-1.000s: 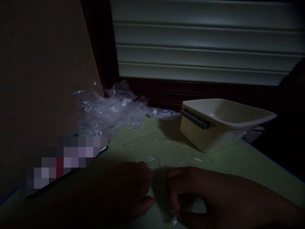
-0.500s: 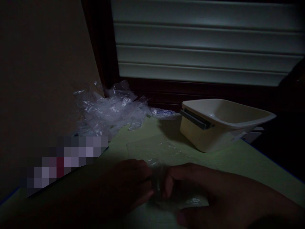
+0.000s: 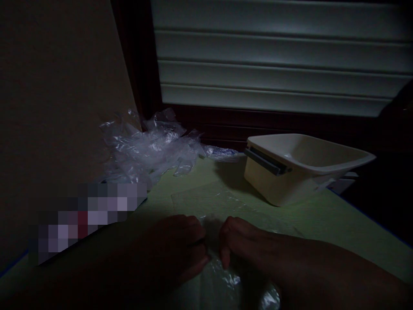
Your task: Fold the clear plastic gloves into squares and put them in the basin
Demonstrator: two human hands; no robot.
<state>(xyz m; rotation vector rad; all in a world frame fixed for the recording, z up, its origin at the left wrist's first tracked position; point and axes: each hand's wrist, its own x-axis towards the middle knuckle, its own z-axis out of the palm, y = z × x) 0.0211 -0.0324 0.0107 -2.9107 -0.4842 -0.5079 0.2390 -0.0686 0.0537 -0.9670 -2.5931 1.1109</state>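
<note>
A clear plastic bag (image 3: 222, 277) lies flat on the table under and between my hands, creased and shiny at the near side. My left hand (image 3: 183, 249) is closed, its fingertips pinching the plastic near the middle. Just to its right, my right hand (image 3: 248, 245) is bent at the wrist with fingers curled down onto the bag. A crumpled bit of plastic shows below my right palm; the thumb is hidden. The picture is very dark, so the finger contact is hard to make out.
A pile of clear plastic bags (image 3: 151, 146) sits at the back left against the wall. A cream plastic bin (image 3: 274, 185) with a grey handle stands at the right on the pale green table (image 3: 200, 178). A blurred-out flat item (image 3: 93, 219) lies at the left.
My right hand has turned and curled inward, its thumb now out of sight, and the plastic beneath it has shifted toward me. My left hand has stayed nearly still.
</note>
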